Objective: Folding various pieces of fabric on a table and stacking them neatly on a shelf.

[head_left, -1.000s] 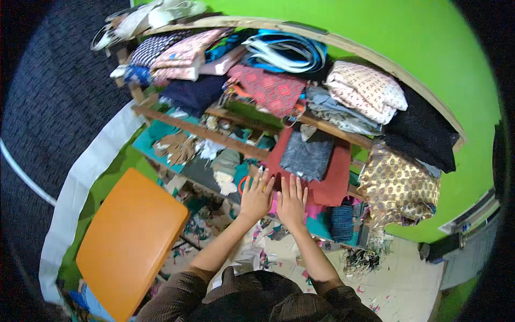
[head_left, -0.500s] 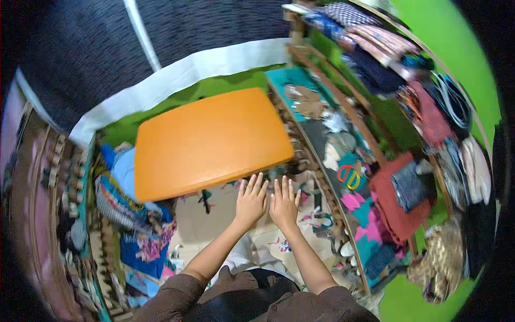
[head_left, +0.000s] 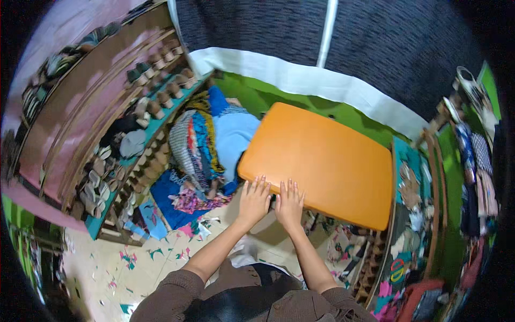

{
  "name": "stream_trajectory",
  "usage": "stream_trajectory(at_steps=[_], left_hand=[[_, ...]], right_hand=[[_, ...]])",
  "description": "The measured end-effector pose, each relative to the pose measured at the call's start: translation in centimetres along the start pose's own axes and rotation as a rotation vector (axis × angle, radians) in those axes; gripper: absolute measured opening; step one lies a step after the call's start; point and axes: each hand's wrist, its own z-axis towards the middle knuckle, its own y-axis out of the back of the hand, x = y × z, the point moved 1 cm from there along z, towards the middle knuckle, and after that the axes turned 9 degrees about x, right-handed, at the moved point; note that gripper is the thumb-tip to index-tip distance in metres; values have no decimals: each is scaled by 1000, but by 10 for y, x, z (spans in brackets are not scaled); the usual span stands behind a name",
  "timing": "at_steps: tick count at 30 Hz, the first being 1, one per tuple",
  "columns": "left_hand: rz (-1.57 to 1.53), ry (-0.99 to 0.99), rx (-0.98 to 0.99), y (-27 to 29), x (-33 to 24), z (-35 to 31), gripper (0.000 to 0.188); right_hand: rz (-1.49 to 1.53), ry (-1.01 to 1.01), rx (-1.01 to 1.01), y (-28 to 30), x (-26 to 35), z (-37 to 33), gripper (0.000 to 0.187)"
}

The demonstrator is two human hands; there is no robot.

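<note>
An orange table (head_left: pixel 322 161) with rounded corners stands in front of me. My left hand (head_left: pixel 254 203) is stretched out, palm down, with its fingertips over the near edge close to the table's left corner. Beside it, my right hand (head_left: pixel 289 206) is held the same way, fingers straight and thumb towards the left hand. Both hands are empty. Whether the fingertips touch the tabletop or hover above it, I cannot tell.
On the left, a rack (head_left: pixel 155 126) holds rows of shoes. A heap of clothes with a light blue cloth (head_left: pixel 233 131) lies between it and the table. Coloured scraps (head_left: pixel 129 260) litter the tiled floor. Another shelf (head_left: pixel 399 236) with fabric pieces stands at the right.
My view has swung left, so the table sits further right and the shoe rack shows more fully. Both hands stay open, and their fingertips now overlap the table's near edge.
</note>
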Motion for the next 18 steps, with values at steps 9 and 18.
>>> stream_trajectory(at_steps=[9, 18], left_hand=[[102, 316, -40, 16, 142, -34, 42], [23, 568, 22, -3, 226, -48, 43]], right_hand=[[30, 302, 103, -63, 120, 81, 47], [17, 503, 317, -117, 183, 136, 48]])
